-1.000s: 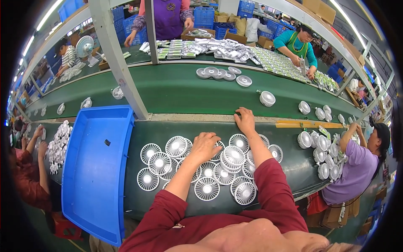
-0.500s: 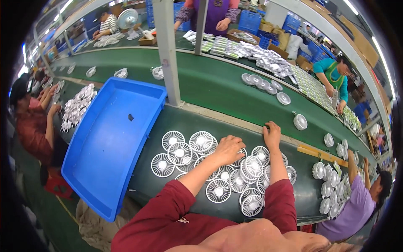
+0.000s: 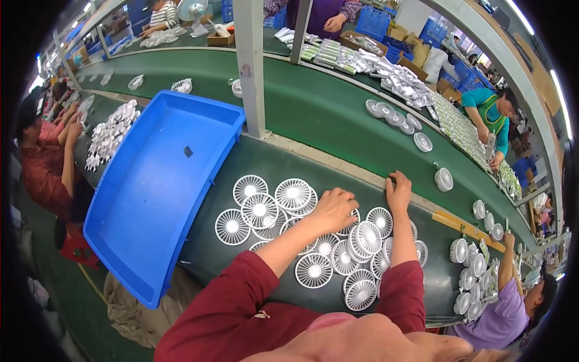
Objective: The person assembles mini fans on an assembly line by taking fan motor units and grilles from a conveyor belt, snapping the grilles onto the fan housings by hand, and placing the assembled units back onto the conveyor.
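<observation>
White round fan grilles (image 3: 313,270) with radial ribs lie loosely piled on the dark green bench in front of me, some overlapping. My left hand (image 3: 336,209) rests at the far side of the pile, palm down, fingers stretched and lightly bent, partly covering a grille (image 3: 347,224). Further right, my right hand (image 3: 398,193) lies with its fingers spread by the bench's far edge, beside another grille (image 3: 379,222). Neither hand visibly grips anything. My right forearm hides part of the stack under it.
A large blue tray (image 3: 148,199) with a small dark piece stands left. Beyond the ledge runs a green conveyor (image 3: 325,99) carrying flat discs (image 3: 395,117) and a fan head (image 3: 444,179). A metal post (image 3: 250,72) rises ahead. Fan heads (image 3: 467,277) crowd the right; co-workers sit around.
My view has tilted slightly, shifting the scene in the picture. Both hands stay nearly where they were among the grilles. A co-worker in purple at the right has an arm extended toward the conveyor.
</observation>
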A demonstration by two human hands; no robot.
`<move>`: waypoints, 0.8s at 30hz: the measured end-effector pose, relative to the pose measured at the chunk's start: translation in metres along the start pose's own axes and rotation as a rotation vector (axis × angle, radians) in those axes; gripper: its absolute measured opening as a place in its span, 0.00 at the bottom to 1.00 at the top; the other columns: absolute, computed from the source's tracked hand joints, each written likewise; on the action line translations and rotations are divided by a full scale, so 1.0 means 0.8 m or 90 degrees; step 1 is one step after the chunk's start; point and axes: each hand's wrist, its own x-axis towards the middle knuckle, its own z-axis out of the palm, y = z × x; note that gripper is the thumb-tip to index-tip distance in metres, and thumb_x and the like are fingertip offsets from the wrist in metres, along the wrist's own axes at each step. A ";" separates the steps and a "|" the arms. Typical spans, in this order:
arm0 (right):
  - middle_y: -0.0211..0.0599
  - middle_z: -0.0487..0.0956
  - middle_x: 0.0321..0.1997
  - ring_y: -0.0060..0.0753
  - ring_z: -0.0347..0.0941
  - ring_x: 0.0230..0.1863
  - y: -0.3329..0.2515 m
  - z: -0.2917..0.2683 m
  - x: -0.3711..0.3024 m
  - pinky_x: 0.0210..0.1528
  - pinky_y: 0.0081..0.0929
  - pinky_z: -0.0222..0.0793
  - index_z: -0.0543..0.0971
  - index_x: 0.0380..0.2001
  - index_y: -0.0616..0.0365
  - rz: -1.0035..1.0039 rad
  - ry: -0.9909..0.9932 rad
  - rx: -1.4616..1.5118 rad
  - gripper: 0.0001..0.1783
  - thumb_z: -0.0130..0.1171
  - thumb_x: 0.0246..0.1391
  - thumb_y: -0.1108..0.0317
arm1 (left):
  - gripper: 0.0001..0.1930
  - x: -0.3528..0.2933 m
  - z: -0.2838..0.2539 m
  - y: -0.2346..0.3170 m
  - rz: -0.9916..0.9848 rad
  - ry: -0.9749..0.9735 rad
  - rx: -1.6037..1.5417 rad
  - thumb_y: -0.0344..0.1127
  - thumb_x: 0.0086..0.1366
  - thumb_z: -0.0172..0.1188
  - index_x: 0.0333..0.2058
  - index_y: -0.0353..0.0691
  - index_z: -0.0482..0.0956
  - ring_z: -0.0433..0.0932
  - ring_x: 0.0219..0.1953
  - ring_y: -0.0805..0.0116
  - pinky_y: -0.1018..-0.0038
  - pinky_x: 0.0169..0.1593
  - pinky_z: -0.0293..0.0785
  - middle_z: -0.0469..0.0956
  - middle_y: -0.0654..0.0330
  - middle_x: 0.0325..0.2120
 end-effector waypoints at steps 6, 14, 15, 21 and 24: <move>0.49 0.78 0.47 0.51 0.70 0.51 -0.010 0.018 -0.002 0.55 0.43 0.64 0.80 0.36 0.60 0.045 -0.042 0.013 0.13 0.62 0.45 0.66 | 0.18 -0.008 0.001 -0.005 -0.042 -0.036 0.009 0.42 0.56 0.63 0.45 0.46 0.79 0.67 0.54 0.54 0.60 0.56 0.64 0.73 0.57 0.50; 0.48 0.76 0.48 0.50 0.69 0.52 0.019 -0.007 0.015 0.54 0.43 0.65 0.79 0.39 0.58 0.053 -0.097 0.024 0.18 0.63 0.44 0.63 | 0.19 0.007 -0.002 0.005 0.002 -0.032 -0.010 0.43 0.57 0.61 0.46 0.43 0.78 0.66 0.55 0.53 0.60 0.57 0.62 0.72 0.55 0.51; 0.47 0.76 0.48 0.49 0.69 0.53 0.026 -0.010 0.027 0.55 0.43 0.64 0.78 0.40 0.58 0.044 -0.204 0.047 0.20 0.64 0.43 0.61 | 0.19 0.005 -0.005 0.004 -0.004 -0.034 -0.010 0.43 0.57 0.61 0.46 0.43 0.78 0.66 0.55 0.53 0.60 0.57 0.62 0.72 0.55 0.51; 0.56 0.67 0.58 0.58 0.62 0.60 0.098 -0.027 0.127 0.60 0.45 0.61 0.66 0.58 0.50 0.079 -0.198 -0.048 0.40 0.68 0.40 0.54 | 0.18 0.002 -0.010 -0.003 -0.003 -0.022 -0.020 0.40 0.56 0.63 0.45 0.42 0.79 0.66 0.55 0.53 0.59 0.56 0.63 0.72 0.55 0.50; 0.56 0.57 0.66 0.60 0.53 0.65 0.160 -0.016 0.170 0.61 0.55 0.58 0.59 0.64 0.44 0.173 -0.194 -0.172 0.51 0.71 0.36 0.47 | 0.19 -0.003 -0.015 0.001 0.001 -0.034 -0.018 0.42 0.58 0.62 0.47 0.43 0.77 0.66 0.55 0.53 0.60 0.56 0.63 0.71 0.55 0.51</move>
